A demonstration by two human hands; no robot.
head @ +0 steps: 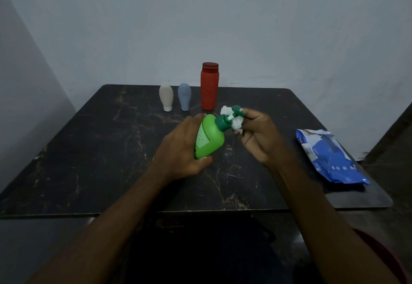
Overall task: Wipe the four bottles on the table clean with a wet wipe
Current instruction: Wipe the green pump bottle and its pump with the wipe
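Observation:
My left hand [178, 147] grips a light green pump bottle [210, 137], tilted with its dark green pump head pointing up and right, above the middle of the table. My right hand [258, 136] holds a crumpled white wet wipe [236, 124] pressed around the pump head [236, 110]. Three bottles stand in a row at the table's far edge: a beige tube bottle [166, 97] on its cap, a grey-blue tube bottle [184, 96] on its cap, and a tall red bottle [209, 86] with a red lid.
The dark, scratched table [100, 161] stands against a pale wall. A blue and white pack of wet wipes [330, 156], torn open at its far end, lies near the table's right edge.

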